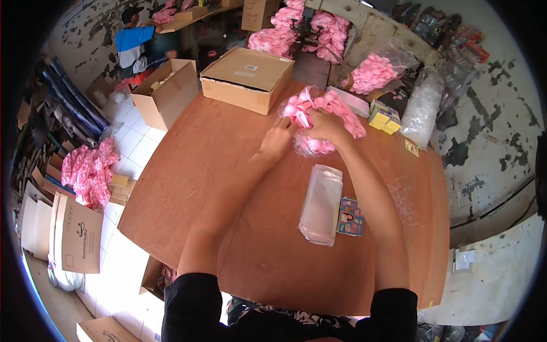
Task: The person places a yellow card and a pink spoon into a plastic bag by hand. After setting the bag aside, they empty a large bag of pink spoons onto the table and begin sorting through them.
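Both arms reach to the far side of the brown table. There lies a clear plastic bag heaped with small pink pieces; they look rounded and glossy, kind not clear. My left hand is at the bag's left edge, its fingers curled in against the pink pieces. My right hand lies over the heap with fingers bent around a pink piece; its fingertips are partly hidden. Closer to me is a stack of clear plastic sleeves, with printed cards beside it, near my right forearm.
A closed cardboard box stands at the table's far left corner. Yellow small boxes and a roll of clear plastic are at the far right. An open carton and a seated person are beyond the left edge.
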`<control>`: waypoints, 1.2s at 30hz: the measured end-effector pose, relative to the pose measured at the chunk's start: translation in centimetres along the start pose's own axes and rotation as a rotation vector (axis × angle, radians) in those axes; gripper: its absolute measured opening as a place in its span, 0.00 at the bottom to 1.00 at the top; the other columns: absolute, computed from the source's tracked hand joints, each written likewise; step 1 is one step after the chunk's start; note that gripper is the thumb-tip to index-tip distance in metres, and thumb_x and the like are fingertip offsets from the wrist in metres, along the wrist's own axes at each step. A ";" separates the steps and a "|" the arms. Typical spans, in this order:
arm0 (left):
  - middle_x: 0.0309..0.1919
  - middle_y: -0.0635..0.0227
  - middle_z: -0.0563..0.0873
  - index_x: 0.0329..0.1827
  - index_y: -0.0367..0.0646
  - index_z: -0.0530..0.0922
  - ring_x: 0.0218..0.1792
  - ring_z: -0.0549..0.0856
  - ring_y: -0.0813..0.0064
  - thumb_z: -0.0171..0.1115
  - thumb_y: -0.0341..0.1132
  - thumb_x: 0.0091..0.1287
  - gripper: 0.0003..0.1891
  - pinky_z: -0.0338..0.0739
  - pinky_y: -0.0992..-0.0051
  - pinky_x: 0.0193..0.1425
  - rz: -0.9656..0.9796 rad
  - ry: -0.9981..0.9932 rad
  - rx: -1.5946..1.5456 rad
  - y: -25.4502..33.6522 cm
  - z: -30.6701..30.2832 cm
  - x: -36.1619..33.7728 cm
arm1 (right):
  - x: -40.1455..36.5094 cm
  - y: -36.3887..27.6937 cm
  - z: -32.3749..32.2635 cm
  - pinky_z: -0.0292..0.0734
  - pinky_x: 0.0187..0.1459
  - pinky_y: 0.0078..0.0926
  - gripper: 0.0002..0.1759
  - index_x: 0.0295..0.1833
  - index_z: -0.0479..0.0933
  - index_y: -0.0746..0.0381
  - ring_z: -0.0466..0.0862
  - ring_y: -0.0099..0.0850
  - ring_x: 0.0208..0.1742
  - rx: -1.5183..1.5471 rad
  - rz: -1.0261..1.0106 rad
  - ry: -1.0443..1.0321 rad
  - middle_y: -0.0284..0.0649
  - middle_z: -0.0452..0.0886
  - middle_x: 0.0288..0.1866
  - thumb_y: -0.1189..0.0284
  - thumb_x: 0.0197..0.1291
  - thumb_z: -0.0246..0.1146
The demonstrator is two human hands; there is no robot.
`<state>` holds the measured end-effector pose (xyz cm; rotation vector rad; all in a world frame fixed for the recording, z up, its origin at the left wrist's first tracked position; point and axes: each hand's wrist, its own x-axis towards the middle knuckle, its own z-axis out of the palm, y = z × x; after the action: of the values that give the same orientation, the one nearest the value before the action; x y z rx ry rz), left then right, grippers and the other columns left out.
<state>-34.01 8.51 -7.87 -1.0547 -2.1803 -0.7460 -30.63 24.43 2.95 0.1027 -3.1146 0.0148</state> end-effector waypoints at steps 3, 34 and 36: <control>0.42 0.58 0.80 0.41 0.40 0.79 0.48 0.82 0.56 0.62 0.25 0.53 0.11 0.80 0.62 0.48 -0.122 -0.048 -0.009 0.2 0.5 0.2 | 0.7 1.2 0.2 0.76 0.55 0.43 0.44 0.65 0.72 0.52 0.78 0.42 0.62 0.091 0.070 0.028 0.47 0.74 0.66 0.39 0.44 0.66; 0.39 0.57 0.82 0.41 0.40 0.78 0.43 0.82 0.55 0.59 0.24 0.54 0.11 0.76 0.60 0.55 -0.334 0.270 -0.368 -0.9 -3.1 -3.4 | -1.4 -6.0 3.9 0.83 0.28 0.32 0.09 0.44 0.76 0.63 0.86 0.41 0.30 -0.238 0.029 0.535 0.47 0.75 0.43 0.75 0.57 0.60; 0.39 0.56 0.82 0.43 0.37 0.78 0.43 0.83 0.58 0.60 0.24 0.57 0.11 0.77 0.63 0.51 -0.425 0.303 -0.491 -0.9 -3.3 -3.3 | -1.6 -6.3 4.2 0.83 0.28 0.31 0.10 0.44 0.76 0.63 0.86 0.40 0.30 -0.278 0.041 0.552 0.46 0.75 0.43 0.74 0.57 0.61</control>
<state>-32.20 4.15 -8.28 -0.6309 -2.0157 -1.5843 -28.69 18.19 -1.21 0.0217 -2.5363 -0.3290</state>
